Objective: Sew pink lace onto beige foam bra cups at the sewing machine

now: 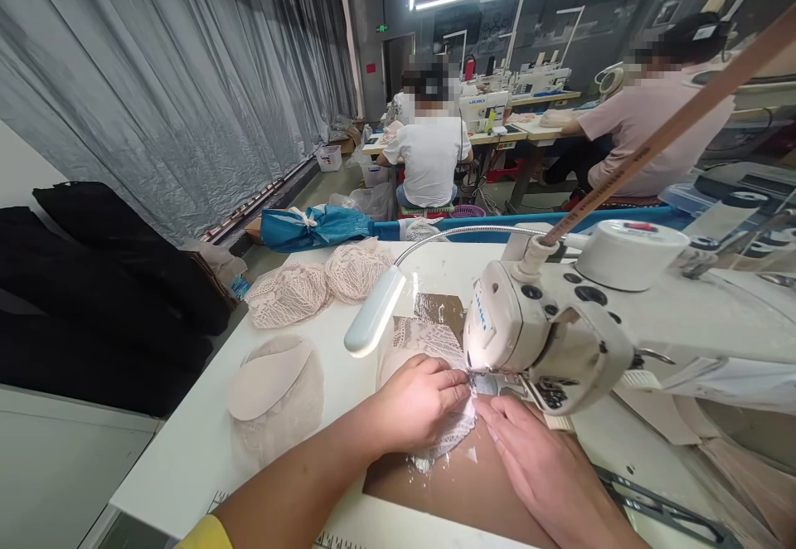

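Note:
A white sewing machine point(547, 325) stands on a white table point(186, 449). A piece of white lace point(429, 342) lies under its needle area. My left hand point(416, 400) presses on the lace just left of the needle, fingers curled down on the fabric. To the right of it, my right hand point(535, 458) lies flat, fingertips touching the lace edge by the presser foot. Both hands hold the lace flat against the machine bed.
A gooseneck lamp point(373, 313) hangs over the work. Beige foam cups point(267, 379) and lace cup pieces point(317, 284) sit at the left. Black fabric point(105, 284) lies further left. Scissors point(659, 503) rest at the right. Two people sit at machines behind.

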`<action>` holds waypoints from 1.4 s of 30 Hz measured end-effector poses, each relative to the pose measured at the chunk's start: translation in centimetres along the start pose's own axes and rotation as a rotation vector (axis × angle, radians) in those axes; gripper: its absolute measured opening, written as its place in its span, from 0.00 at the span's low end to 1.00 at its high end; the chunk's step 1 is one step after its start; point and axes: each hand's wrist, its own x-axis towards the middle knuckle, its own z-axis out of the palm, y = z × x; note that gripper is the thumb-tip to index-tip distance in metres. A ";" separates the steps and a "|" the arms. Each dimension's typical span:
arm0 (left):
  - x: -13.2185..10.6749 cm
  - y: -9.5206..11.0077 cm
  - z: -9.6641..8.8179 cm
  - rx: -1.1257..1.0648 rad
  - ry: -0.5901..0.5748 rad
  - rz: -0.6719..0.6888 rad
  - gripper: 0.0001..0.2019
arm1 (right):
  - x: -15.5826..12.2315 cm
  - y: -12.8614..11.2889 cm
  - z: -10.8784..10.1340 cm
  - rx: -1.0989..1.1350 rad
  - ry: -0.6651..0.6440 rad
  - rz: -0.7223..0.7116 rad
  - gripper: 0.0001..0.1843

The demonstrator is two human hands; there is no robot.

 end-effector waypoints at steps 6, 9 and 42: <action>0.1 0.0 -0.3 0.006 0.027 -0.068 0.19 | -0.1 0.2 0.3 -0.006 -0.035 0.019 0.23; 0.1 0.2 -0.5 0.027 0.029 -0.095 0.19 | -0.2 0.4 0.5 -0.003 -0.030 0.026 0.23; -0.1 1.2 -1.1 0.055 -0.025 -0.013 0.16 | 0.7 -0.6 0.0 -0.092 0.080 0.065 0.23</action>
